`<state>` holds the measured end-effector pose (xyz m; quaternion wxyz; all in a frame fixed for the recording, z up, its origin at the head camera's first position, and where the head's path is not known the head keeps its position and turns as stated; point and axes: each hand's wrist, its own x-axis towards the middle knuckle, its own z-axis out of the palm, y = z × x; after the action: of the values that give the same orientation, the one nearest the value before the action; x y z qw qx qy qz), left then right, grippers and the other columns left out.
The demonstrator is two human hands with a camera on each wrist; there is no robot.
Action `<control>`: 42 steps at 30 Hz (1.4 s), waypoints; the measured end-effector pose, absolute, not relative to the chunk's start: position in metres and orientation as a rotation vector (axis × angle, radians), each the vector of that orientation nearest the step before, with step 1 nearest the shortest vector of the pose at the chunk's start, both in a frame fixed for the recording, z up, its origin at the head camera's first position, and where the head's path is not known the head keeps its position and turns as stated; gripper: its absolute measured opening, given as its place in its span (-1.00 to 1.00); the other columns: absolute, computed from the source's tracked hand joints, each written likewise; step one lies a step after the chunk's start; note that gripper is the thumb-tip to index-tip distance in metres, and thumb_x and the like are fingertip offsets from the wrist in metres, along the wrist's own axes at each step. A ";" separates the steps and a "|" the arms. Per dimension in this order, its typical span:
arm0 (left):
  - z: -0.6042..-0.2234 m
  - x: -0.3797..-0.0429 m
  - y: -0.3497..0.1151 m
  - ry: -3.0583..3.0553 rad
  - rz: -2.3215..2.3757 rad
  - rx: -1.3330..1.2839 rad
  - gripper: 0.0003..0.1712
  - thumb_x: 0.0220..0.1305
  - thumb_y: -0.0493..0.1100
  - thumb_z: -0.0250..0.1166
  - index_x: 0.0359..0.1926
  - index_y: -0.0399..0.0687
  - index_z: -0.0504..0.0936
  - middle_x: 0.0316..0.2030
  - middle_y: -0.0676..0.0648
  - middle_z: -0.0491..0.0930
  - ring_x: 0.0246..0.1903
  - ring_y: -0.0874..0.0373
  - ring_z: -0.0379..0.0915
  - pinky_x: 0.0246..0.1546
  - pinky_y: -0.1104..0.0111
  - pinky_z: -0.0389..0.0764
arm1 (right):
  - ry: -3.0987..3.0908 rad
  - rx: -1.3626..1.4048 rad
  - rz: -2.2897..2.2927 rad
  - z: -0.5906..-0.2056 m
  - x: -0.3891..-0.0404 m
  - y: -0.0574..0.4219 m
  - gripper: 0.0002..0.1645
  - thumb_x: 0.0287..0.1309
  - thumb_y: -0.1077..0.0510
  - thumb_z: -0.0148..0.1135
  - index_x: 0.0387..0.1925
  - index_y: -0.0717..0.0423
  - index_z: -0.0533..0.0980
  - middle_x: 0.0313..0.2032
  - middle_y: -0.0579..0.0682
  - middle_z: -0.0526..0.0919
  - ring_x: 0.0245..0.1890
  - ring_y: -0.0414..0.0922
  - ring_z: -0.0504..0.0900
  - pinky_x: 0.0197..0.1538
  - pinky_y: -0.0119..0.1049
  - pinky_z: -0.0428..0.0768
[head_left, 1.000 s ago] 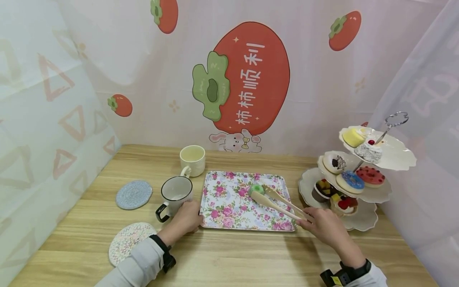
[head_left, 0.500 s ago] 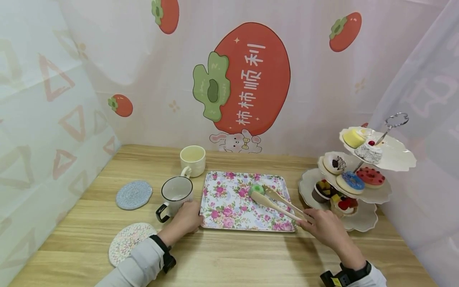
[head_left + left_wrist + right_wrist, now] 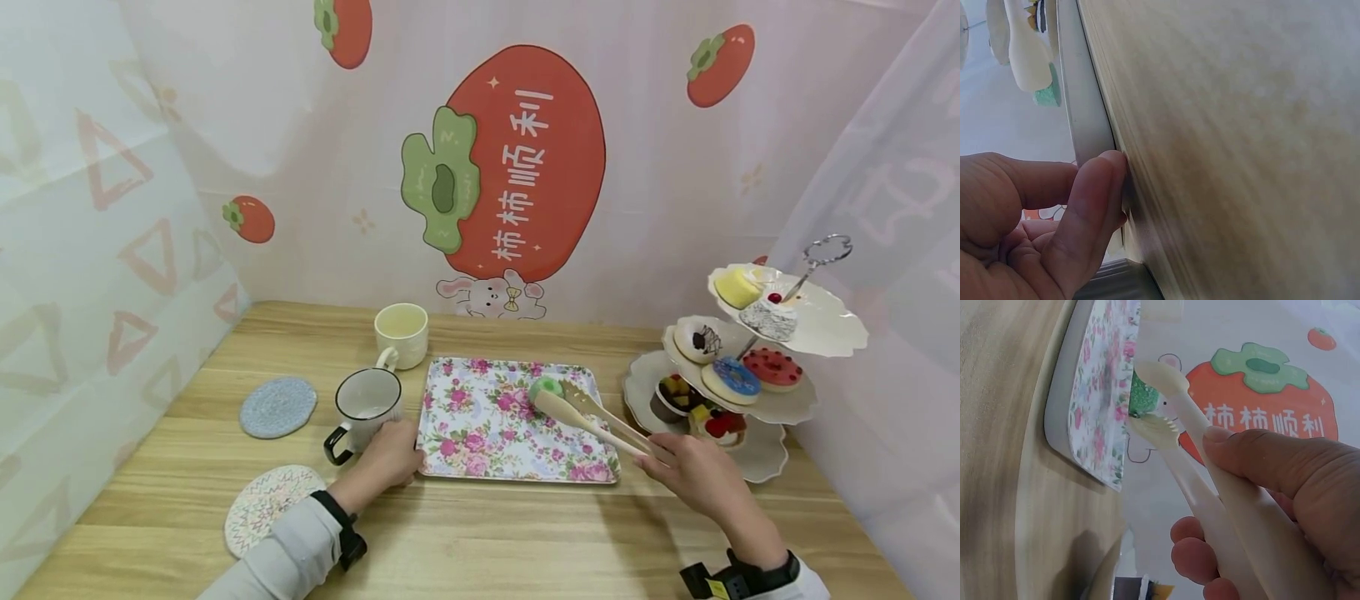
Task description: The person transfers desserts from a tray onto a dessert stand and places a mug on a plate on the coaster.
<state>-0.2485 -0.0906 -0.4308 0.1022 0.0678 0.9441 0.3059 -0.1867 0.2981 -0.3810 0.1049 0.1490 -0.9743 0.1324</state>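
Head view: we see one flowered tray (image 3: 453,417) on the table (image 3: 480,533), with a single green cake (image 3: 546,386) toward its far right corner, between the tips of the beige tongs (image 3: 567,414); whether the cake rests on the tray we cannot tell. The right hand (image 3: 697,475) grips the tongs. The left hand (image 3: 386,454) is at the tray's near left corner, beside a black-rimmed mug (image 3: 360,429); behind stands a cream mug (image 3: 402,352). Two coasters, a blue coaster (image 3: 278,407) and a patterned coaster (image 3: 262,507), lie at left. The three-tier stand (image 3: 832,325) carries seven sweets: a yellow cake (image 3: 737,287) and a white cake (image 3: 769,321) on top, three doughnuts (image 3: 731,381) midway, a cupcake (image 3: 667,406) and a tart (image 3: 716,427) below. Compared with half a second ago, tongs, green cake and right hand have shifted slightly rightward.

Left wrist view: we find thumb and forefinger pinched together on the tray's rim.

Right wrist view: we see fingers curled round the tongs, whose slightly parted tips flank the green cake.
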 end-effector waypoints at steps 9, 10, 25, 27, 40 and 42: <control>-0.429 -0.247 -0.090 2.778 0.907 0.216 -0.79 0.14 -0.39 0.15 -0.61 -0.19 0.44 -0.71 -0.05 0.44 -0.81 0.23 0.40 -0.78 0.45 0.41 | -2.922 0.415 0.424 -0.366 -0.179 0.304 -0.68 0.00 0.02 0.36 -0.29 0.17 0.61 -0.62 -0.20 0.50 -0.66 -0.26 0.37 -0.62 -0.30 0.31; -0.428 -0.247 -0.090 2.779 0.904 0.216 -0.80 0.14 -0.39 0.15 -0.60 -0.19 0.45 -0.71 -0.05 0.44 -0.81 0.23 0.40 -0.78 0.45 0.41 | -2.924 0.412 0.423 -0.364 -0.178 0.305 -0.68 -0.01 0.02 0.36 -0.28 0.17 0.62 -0.61 -0.18 0.51 -0.67 -0.25 0.37 -0.62 -0.30 0.31; -0.428 -0.247 -0.090 2.791 0.895 0.231 -0.85 0.13 -0.41 0.14 -0.55 -0.21 0.48 -0.73 -0.04 0.44 -0.82 0.22 0.40 -0.78 0.44 0.42 | -2.790 0.418 0.383 -0.337 -0.153 0.331 -0.56 -0.10 0.02 0.43 -0.25 0.29 0.63 -0.39 0.15 0.67 -0.50 0.00 0.64 -0.49 -0.08 0.53; -0.428 -0.247 -0.091 2.801 0.892 0.241 -0.82 0.13 -0.40 0.13 -0.58 -0.20 0.47 -0.74 -0.03 0.44 -0.82 0.23 0.39 -0.79 0.44 0.41 | -2.770 0.423 0.367 -0.334 -0.150 0.335 -0.59 -0.11 0.03 0.43 -0.28 0.28 0.64 -0.41 0.13 0.68 -0.50 0.01 0.64 -0.48 -0.07 0.53; -0.428 -0.248 -0.089 2.792 0.906 0.229 -0.83 0.12 -0.41 0.14 -0.57 -0.20 0.48 -0.74 -0.03 0.43 -0.83 0.22 0.39 -0.79 0.44 0.41 | -2.641 0.351 0.285 -0.308 -0.125 0.360 -0.59 -0.20 0.02 0.48 -0.36 0.26 0.65 -0.51 0.15 0.66 -0.61 -0.19 0.53 -0.62 -0.24 0.43; -0.428 -0.247 -0.090 2.797 0.905 0.231 -0.83 0.12 -0.41 0.13 -0.58 -0.20 0.47 -0.74 -0.03 0.43 -0.83 0.22 0.39 -0.78 0.44 0.41 | -2.642 0.329 0.260 -0.304 -0.122 0.362 -0.58 -0.20 0.00 0.47 -0.35 0.25 0.65 -0.51 0.15 0.66 -0.63 -0.23 0.49 -0.64 -0.25 0.41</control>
<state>-0.2472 -0.0897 -0.4280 0.0961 0.0780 0.9442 0.3053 -0.1216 0.3618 -0.3041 0.2311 0.1198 -0.9609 0.0947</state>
